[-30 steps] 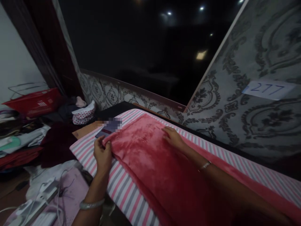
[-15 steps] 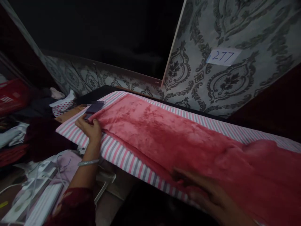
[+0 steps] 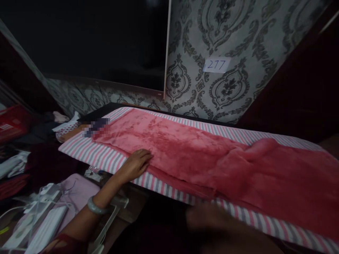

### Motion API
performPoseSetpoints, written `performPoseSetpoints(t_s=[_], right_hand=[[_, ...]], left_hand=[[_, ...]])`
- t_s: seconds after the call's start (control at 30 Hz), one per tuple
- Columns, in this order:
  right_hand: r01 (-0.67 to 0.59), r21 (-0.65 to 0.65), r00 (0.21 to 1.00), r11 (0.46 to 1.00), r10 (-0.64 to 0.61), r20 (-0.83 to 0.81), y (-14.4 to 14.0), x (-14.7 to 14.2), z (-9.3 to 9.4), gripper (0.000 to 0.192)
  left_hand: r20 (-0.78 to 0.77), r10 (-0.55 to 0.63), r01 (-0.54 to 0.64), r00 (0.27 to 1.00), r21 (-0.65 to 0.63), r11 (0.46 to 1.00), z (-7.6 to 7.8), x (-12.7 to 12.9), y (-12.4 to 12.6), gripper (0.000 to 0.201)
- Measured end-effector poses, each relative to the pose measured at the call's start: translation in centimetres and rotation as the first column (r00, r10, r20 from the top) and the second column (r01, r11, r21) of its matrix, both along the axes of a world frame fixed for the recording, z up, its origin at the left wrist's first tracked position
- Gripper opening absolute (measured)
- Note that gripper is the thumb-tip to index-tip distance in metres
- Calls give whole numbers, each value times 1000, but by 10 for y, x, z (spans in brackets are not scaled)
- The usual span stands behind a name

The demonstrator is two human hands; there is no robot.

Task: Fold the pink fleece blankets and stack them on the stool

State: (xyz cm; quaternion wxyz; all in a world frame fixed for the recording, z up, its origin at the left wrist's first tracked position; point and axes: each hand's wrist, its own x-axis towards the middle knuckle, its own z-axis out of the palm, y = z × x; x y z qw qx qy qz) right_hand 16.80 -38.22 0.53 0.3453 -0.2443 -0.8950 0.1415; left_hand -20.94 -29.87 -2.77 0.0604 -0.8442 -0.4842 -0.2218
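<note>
A red plush cloth [image 3: 190, 155] lies spread along a pink, grey and white striped cover [image 3: 106, 155] on a long, narrow surface. Its right part is bunched into a raised fold. At the near edge of the cloth, my left hand [image 3: 136, 164] bends its fingers over the fabric and grips it, with a bracelet on the wrist. My right hand [image 3: 212, 218], dark and smeared by motion, is low in front of the striped cover's near edge. Its fingers cannot be made out.
A dark screen [image 3: 87, 42] hangs on the patterned wall, beside a paper label [image 3: 217, 65] reading 277. A blurred-out dark item [image 3: 96, 127] sits at the far left end. Below left are a power strip [image 3: 34, 215], cables and piled clothes.
My left hand has moved from the cloth's left corner rightward along its near edge. My right hand has come off the cloth toward me. The view has turned slightly right.
</note>
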Motion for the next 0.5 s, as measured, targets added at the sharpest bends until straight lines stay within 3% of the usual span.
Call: performPoseSetpoints(t_s=[0.13,0.23,0.33,0.5], right_hand=[[264,136,962,955,-272,40,57,-23,-18,36],[324,226,925,919,-357,126,86,-28,-41,31],[356,263,918,897,-388,82,94,-23,-53,31],[352,351,935,868,-344,-88,80,-18,-56,30]], left_hand=[[-64,3,-6,998,-55,998,2,-6,2,33],[-84,10,-14,996,-47,999,1,-6,6,32],[-57,27,-25,998,36,999,0,-5,6,32],[-89,26,-11,996,164,986,-1,-10,-6,32]])
